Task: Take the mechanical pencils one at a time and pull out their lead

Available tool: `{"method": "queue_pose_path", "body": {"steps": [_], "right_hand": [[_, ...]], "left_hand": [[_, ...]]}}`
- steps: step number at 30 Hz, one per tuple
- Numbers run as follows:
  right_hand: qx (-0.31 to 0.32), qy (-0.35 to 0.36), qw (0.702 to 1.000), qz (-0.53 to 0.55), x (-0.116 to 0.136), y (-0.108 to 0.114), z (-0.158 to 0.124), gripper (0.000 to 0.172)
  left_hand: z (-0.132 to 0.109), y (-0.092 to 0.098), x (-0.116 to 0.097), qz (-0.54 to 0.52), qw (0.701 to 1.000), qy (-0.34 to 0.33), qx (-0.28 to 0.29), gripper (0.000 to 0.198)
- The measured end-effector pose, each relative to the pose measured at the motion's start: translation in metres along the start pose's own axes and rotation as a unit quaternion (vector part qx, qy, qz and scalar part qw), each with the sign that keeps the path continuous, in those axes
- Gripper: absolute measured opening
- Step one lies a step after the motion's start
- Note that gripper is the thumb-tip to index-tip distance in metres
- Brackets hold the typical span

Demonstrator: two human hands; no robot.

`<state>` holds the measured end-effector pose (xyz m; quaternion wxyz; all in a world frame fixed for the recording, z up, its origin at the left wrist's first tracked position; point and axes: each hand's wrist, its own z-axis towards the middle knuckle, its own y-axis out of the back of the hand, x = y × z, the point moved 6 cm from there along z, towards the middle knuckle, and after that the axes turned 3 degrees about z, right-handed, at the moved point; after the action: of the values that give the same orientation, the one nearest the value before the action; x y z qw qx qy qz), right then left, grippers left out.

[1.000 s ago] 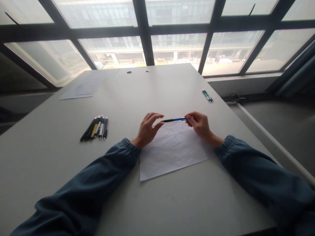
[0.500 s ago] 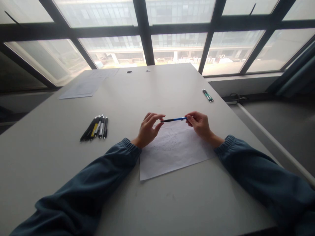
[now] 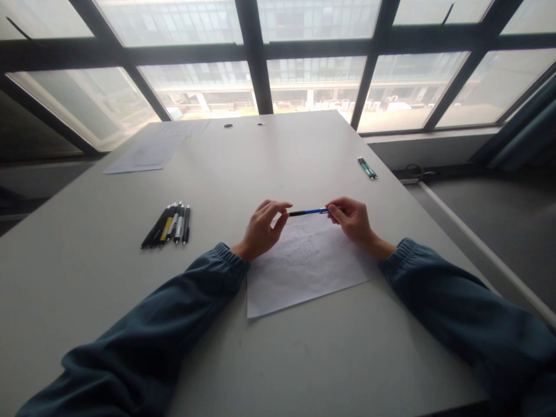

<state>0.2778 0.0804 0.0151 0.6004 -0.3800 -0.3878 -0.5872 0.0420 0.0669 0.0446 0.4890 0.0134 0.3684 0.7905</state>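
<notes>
A blue pen with a black grip lies level above the far part of a sheet of paper with faint marks. My right hand pinches its right end between thumb and fingers. At the pen's left tip is my left hand, thumb and index finger curved toward each other with a gap between them; the thumb is at the tip, and whether it touches is too small to tell.
Several black, yellow and silver pens lie side by side on the white table at left. Green pens sit near the right edge. More papers lie at the far left, before the windows.
My left thumb and index finger have parted slightly at the pen's tip. The pen and my right hand have hardly moved.
</notes>
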Motion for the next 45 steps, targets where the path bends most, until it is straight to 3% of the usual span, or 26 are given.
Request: {"method": "queue_pose_path", "body": {"steps": [9, 20, 28, 33, 45], "right_hand": [[0.053, 0.035, 0.995, -0.082, 0.003, -0.006, -0.006, 0.016], [0.127, 0.087, 0.975, -0.159, 0.017, -0.019, -0.008, 0.018], [0.087, 0.090, 0.977, -0.171, 0.020, -0.014, -0.006, 0.021], [0.058, 0.098, 0.976, -0.185, 0.020, -0.009, -0.005, 0.019], [0.039, 0.094, 0.975, -0.198, 0.018, -0.004, -0.002, 0.017]], "left_hand": [[-0.001, -0.001, 0.003, 0.015, 0.999, 0.042, 0.019, 0.023], [-0.002, -0.004, 0.002, 0.011, 0.997, 0.063, 0.037, 0.027], [-0.002, -0.003, 0.007, -0.007, 0.997, 0.076, 0.020, 0.023], [0.001, -0.002, 0.007, -0.007, 0.999, 0.050, 0.003, 0.017], [-0.001, -0.004, 0.014, 0.047, 0.998, 0.046, 0.019, 0.013]]}}
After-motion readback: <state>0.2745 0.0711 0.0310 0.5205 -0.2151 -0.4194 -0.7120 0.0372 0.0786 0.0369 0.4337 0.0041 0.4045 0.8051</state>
